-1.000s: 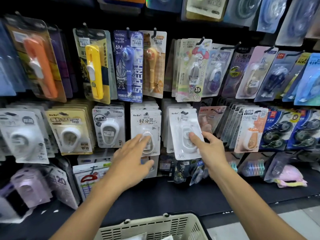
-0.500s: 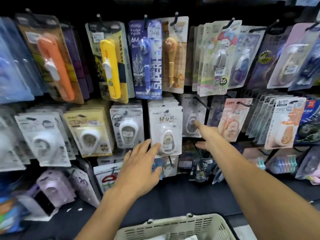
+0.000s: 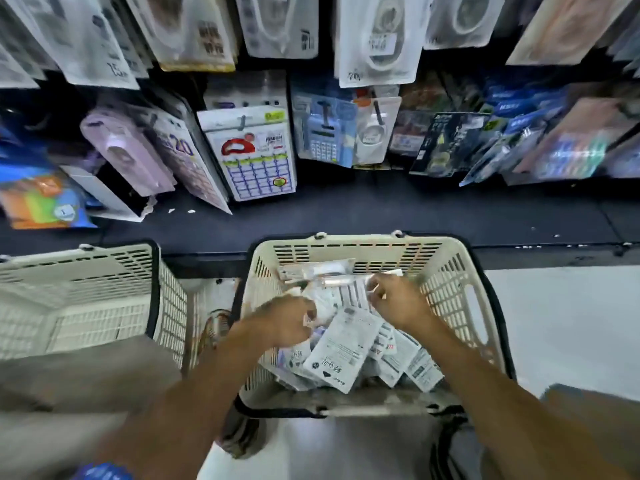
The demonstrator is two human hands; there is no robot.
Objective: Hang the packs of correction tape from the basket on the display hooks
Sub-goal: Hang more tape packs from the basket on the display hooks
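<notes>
Fingers first: my right hand is curled in over the far side of the pile and seems to be pinching the edge of a pack, though the blur makes it hard to swear to. Left hand is curled too, down among the packs, and I honestly can't tell if it's got hold of one or is just rummaging. The correction tape packs lie in a loose heap inside the cream basket, mostly back-side up. They look light, flat cards with a plastic blister, stiffish but bendy, probably a bit slick, so I'd go for the card edge near the hang hole rather than the bubble. An empty second basket sits to the left, and the hanging display packs are above.
</notes>
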